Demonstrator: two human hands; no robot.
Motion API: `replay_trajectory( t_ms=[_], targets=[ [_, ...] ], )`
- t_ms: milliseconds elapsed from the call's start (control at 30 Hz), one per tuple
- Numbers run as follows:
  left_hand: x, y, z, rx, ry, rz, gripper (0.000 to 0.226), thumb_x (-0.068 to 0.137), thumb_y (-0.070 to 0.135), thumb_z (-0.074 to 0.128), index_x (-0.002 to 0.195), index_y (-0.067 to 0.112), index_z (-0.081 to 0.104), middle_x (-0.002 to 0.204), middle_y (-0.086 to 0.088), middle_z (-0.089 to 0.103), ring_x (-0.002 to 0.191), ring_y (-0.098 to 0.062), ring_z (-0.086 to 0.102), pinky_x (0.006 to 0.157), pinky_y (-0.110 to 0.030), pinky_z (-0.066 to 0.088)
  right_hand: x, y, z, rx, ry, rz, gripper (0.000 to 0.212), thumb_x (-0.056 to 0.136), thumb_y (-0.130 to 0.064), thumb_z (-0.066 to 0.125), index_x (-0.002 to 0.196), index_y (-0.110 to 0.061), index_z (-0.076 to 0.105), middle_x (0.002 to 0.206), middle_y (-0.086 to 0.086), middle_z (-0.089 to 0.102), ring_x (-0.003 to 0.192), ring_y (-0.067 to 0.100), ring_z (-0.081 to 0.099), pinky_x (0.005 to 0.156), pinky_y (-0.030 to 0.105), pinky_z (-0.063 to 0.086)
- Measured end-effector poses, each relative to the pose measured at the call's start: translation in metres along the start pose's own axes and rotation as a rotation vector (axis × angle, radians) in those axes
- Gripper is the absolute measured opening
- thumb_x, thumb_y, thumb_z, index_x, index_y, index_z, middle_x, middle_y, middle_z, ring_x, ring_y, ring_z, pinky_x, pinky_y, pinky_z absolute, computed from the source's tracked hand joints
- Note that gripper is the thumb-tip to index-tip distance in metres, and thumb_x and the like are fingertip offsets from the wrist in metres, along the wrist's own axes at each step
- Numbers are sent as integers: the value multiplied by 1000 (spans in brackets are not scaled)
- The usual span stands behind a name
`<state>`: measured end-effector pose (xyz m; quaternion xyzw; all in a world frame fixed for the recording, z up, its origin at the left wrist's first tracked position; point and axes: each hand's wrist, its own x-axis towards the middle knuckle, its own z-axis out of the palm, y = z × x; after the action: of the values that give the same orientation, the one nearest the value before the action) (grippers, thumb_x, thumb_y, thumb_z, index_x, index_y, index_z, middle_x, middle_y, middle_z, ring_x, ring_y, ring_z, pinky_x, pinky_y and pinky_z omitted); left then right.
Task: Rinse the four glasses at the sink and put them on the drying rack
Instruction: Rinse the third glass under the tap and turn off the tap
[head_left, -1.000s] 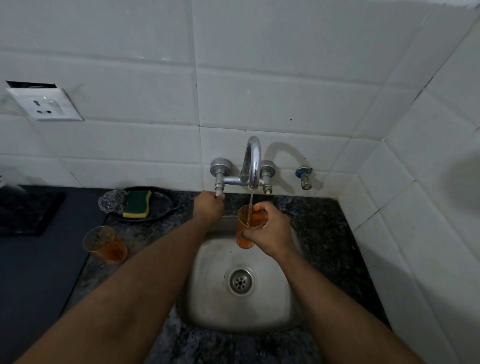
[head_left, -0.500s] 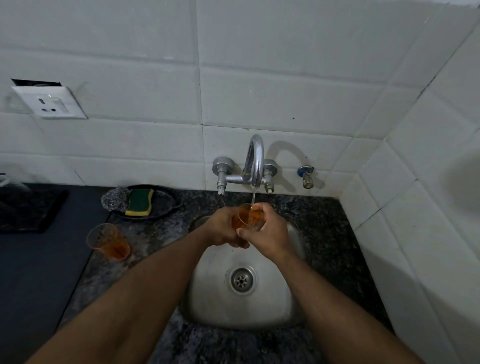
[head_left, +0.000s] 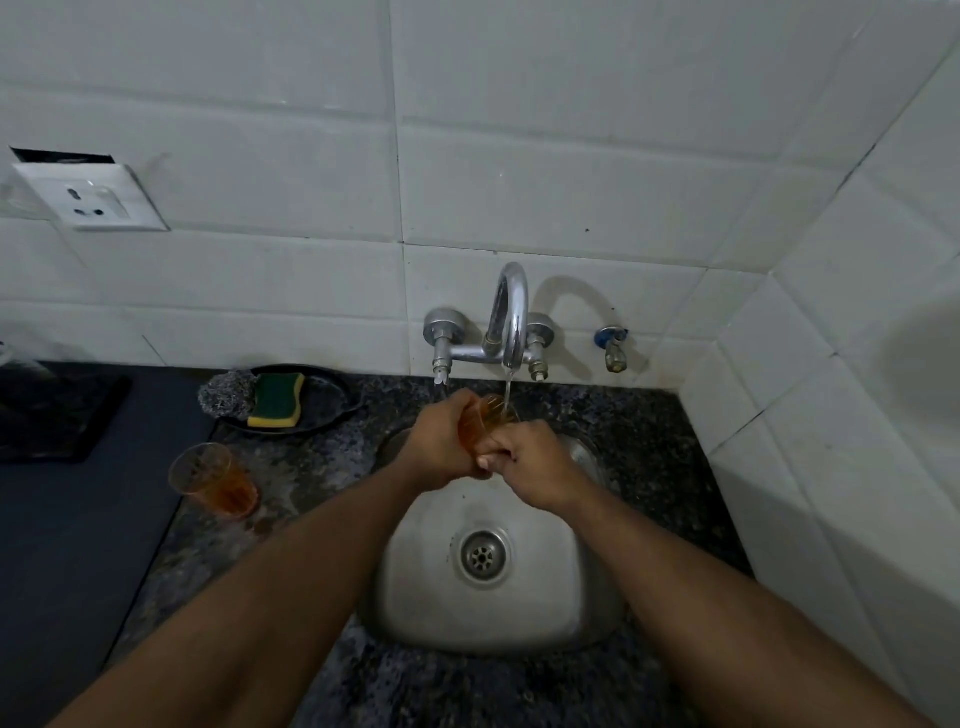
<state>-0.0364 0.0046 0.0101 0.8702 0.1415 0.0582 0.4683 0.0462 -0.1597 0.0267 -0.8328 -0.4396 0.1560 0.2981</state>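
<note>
An orange see-through glass (head_left: 483, 423) is held over the steel sink (head_left: 431, 597), under a thin stream of water from the curved tap (head_left: 511, 317). My left hand (head_left: 441, 441) wraps round its left side and my right hand (head_left: 535, 462) grips it from the right and below. Both hands touch at the glass's base. A second orange glass (head_left: 213, 480) stands upright on the dark stone counter left of the sink. No drying rack is in view.
A dark dish (head_left: 322, 405) with a green-yellow sponge (head_left: 277, 400) and a steel scrubber (head_left: 226, 395) sits behind the second glass. A black mat (head_left: 52, 415) lies far left. A small side tap (head_left: 613, 345) and a wall socket (head_left: 88, 197) sit on the tiled wall.
My left hand left the tap's left valve and came down to grip the glass together with my right hand. Water keeps running into the glass.
</note>
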Motion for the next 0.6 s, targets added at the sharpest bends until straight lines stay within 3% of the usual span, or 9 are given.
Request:
replay_trajectory(
  t_ms=[100, 200, 267, 300, 400, 467, 533, 600],
  targets=[
    [-9, -1, 9, 14, 72, 43, 57, 54, 12, 95, 103, 23, 66, 89, 6, 70, 82, -14, 70, 71, -36, 61, -2, 0, -3, -32, -69, -51, 6, 94, -20, 76, 89, -18, 78, 84, -10, 74, 76, 3, 66, 77, 32, 57],
    [-13, -4, -2, -56, -221, -115, 59, 60, -5, 88, 108, 24, 67, 91, -3, 73, 80, -20, 73, 62, -32, 61, 0, 7, -12, -218, -302, -117, 10, 94, -31, 74, 101, -26, 79, 98, -11, 77, 89, 5, 68, 85, 36, 57],
    [-14, -6, -7, -43, -366, -163, 64, 64, -6, 88, 117, 21, 66, 100, -6, 72, 87, -23, 74, 64, -31, 63, 1, 11, -14, -299, -380, -118, 12, 94, -33, 75, 104, -29, 79, 102, -12, 77, 92, 5, 69, 88, 38, 57],
    [-16, -3, -6, -37, -343, -149, 64, 64, -5, 90, 117, 20, 65, 102, -3, 72, 91, -21, 73, 67, -30, 63, 1, 11, -12, -289, -368, -104, 10, 94, -32, 75, 102, -28, 79, 100, -11, 77, 91, 5, 69, 89, 40, 57],
    [-23, 5, 10, -93, -69, -101, 64, 61, -3, 95, 110, 22, 63, 96, 7, 68, 86, -7, 68, 62, -19, 56, -1, 4, -7, -111, -240, -52, 4, 94, -23, 76, 94, -21, 80, 92, -11, 77, 84, 2, 69, 88, 38, 58],
    [-25, 4, 15, -110, 27, -59, 58, 60, -4, 92, 103, 23, 64, 88, 6, 69, 79, -7, 67, 62, -20, 53, -2, -3, -8, -57, -211, -69, 6, 95, -23, 76, 95, -19, 81, 92, -9, 79, 84, 2, 70, 85, 32, 58],
    [-24, -2, 5, -100, -107, -107, 53, 61, -8, 87, 102, 20, 66, 87, 1, 71, 78, -17, 71, 63, -26, 56, -3, -6, -16, -160, -300, -146, 13, 95, -32, 76, 98, -20, 80, 94, -8, 78, 84, 2, 68, 79, 20, 51],
    [-23, -7, -10, -66, -374, -230, 58, 66, -9, 87, 114, 16, 66, 97, -8, 72, 84, -23, 74, 66, -33, 64, -1, -3, -24, -271, -381, -197, 17, 94, -36, 76, 100, -21, 80, 96, -8, 78, 84, 3, 66, 74, 11, 42]
  ],
)
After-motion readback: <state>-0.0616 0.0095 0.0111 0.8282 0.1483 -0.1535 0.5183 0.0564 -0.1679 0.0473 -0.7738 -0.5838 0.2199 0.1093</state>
